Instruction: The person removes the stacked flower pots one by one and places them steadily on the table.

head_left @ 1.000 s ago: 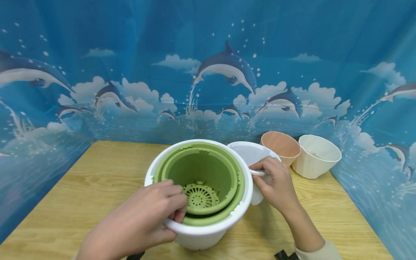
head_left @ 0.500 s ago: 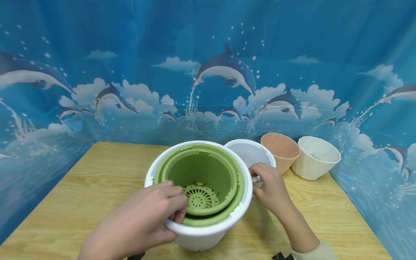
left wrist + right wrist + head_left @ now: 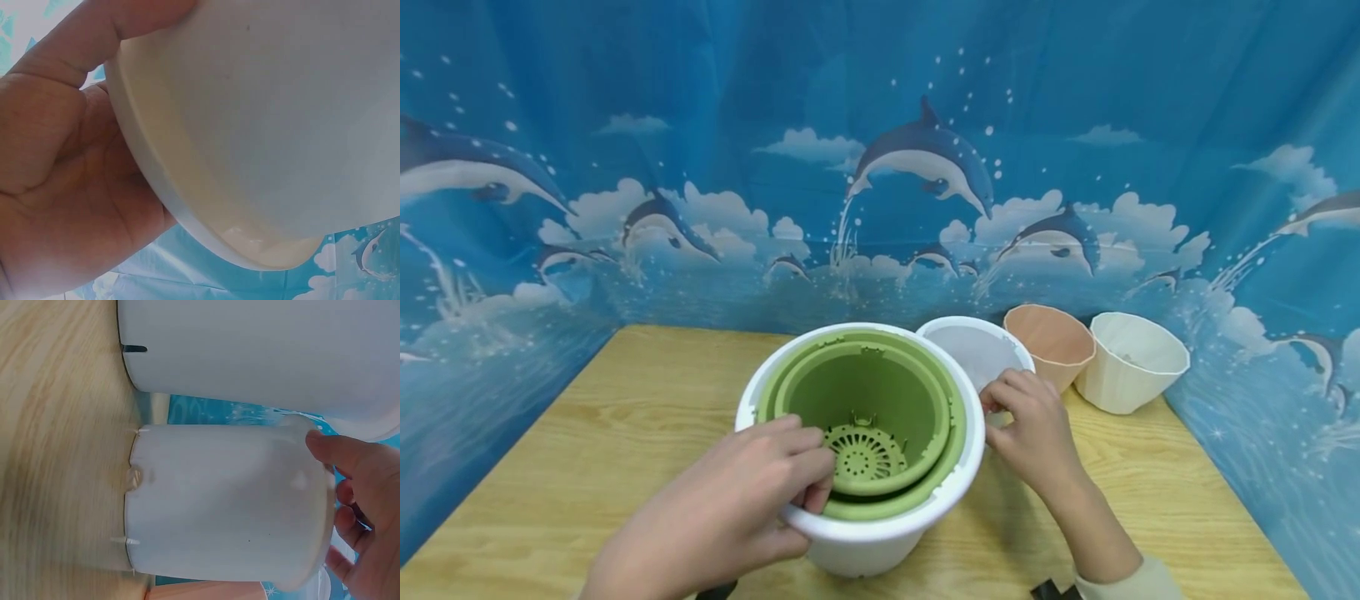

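Note:
A large white flowerpot point(image 3: 857, 554) stands on the table with two green pots nested in it. The inner green pot point(image 3: 868, 375) has a slotted base; the outer one shows as a green rim point(image 3: 957, 417). My left hand point(image 3: 737, 492) grips the white pot's near left rim, fingers curled inside and thumb beneath; the left wrist view shows the same hold on the rim point(image 3: 150, 156). Behind to the right, a smaller white pot point(image 3: 225, 500) stands upright on the table. My right hand point(image 3: 1030, 429) pinches its near rim, thumb point(image 3: 331, 450) outside.
A peach-coloured faceted pot point(image 3: 1048, 337) and a cream faceted pot point(image 3: 1120, 383) stand side by side at the back right. Wood-grain table point(image 3: 625, 433) extends to the left. A blue dolphin-print curtain point(image 3: 737, 167) hangs behind and along the sides.
The smaller white pot has shifted slightly left and its rim sits differently, with my right hand staying at it. My left hand and the large pot have hardly moved.

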Demonstrator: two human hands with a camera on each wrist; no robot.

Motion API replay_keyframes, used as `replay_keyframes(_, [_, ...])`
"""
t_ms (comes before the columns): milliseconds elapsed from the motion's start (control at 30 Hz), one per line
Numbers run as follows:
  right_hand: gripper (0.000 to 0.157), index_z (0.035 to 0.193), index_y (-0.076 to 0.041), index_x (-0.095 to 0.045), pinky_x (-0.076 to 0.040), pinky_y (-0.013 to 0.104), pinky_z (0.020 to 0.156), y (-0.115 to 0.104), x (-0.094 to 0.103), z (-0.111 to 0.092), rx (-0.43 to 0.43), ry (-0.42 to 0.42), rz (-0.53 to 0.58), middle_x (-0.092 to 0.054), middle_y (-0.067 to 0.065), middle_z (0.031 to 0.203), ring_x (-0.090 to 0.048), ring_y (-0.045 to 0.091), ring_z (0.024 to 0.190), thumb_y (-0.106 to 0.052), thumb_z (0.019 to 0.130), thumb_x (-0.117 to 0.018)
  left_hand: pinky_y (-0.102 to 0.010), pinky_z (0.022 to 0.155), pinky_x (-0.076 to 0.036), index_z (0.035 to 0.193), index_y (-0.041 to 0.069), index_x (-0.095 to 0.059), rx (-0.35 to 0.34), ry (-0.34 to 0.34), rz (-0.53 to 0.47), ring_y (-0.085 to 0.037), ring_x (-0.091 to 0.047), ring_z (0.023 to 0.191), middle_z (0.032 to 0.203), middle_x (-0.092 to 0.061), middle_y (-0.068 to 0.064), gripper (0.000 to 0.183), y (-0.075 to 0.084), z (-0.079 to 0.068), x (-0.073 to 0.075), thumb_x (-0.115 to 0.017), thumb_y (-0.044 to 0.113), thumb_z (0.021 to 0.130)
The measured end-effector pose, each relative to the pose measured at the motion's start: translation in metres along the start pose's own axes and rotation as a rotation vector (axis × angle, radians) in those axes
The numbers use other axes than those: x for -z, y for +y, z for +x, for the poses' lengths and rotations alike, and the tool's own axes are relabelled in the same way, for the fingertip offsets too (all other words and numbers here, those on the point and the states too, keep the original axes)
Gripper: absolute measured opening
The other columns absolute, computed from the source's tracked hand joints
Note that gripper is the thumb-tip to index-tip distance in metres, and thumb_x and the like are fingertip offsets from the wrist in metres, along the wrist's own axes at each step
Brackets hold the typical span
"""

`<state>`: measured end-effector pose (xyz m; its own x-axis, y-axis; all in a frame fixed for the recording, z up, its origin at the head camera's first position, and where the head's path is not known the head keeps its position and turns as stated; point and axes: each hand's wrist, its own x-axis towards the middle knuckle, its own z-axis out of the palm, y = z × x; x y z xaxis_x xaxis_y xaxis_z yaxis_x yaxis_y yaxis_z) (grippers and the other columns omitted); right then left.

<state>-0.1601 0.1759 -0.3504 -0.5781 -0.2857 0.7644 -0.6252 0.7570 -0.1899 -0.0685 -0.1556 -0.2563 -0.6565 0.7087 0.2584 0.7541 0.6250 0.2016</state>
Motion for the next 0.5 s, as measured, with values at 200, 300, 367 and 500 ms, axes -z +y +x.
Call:
replay_keyframes(200, [0.021,0.087,-0.013,-0.074,-0.045,0.041,0.075,0.0016,-0.0024,-0.0025,-0.039,-0.016,0.03,-0.066,-0.003,0.085,-0.061,0.017,0.082,-0.013,0.07,-0.087,-0.022,0.067,-0.037,0.075,0.033,-0.044,0.0,-0.001,0.005,-0.004,-0.04,0.073,0.076,-0.04,0.021,0.04,0.0003,-0.0005,-0.0002,-0.077,0.015,0.064])
replay_keyframes(300, [0.028,0.098,-0.012,-0.076,-0.048,0.042,0.076,0.0028,-0.0038,-0.0039,-0.064,-0.055,0.025,-0.068,-0.002,0.089,-0.064,0.018,0.086,-0.017,0.073,-0.087,-0.022,0.067,-0.037,0.075,0.033,-0.044,0.001,-0.005,0.005,-0.004,-0.04,0.073,0.076,-0.039,0.021,0.04,0.0002,-0.0004,-0.0002,-0.077,0.015,0.064])
replay_keyframes(367, [0.034,0.106,-0.011,-0.075,-0.05,0.042,0.077,0.0031,-0.0043,-0.0047,-0.09,-0.094,0.014,-0.068,-0.001,0.092,-0.063,0.019,0.089,-0.02,0.075,-0.086,-0.022,0.067,-0.037,0.075,0.033,-0.044,0.0,-0.004,0.007,-0.004,-0.04,0.073,0.076,-0.039,0.021,0.04,0.0002,-0.0003,-0.0002,-0.077,0.014,0.064])
replay_keyframes(500, [0.051,0.126,-0.009,-0.068,-0.05,0.047,0.082,0.0031,-0.0041,-0.0056,-0.152,-0.21,-0.008,-0.067,0.003,0.108,-0.06,0.026,0.102,-0.022,0.079,-0.083,-0.022,0.067,-0.037,0.075,0.033,-0.044,-0.005,0.002,0.011,-0.004,-0.039,0.073,0.076,-0.039,0.021,0.039,0.0007,0.0001,-0.0004,-0.076,0.014,0.064])
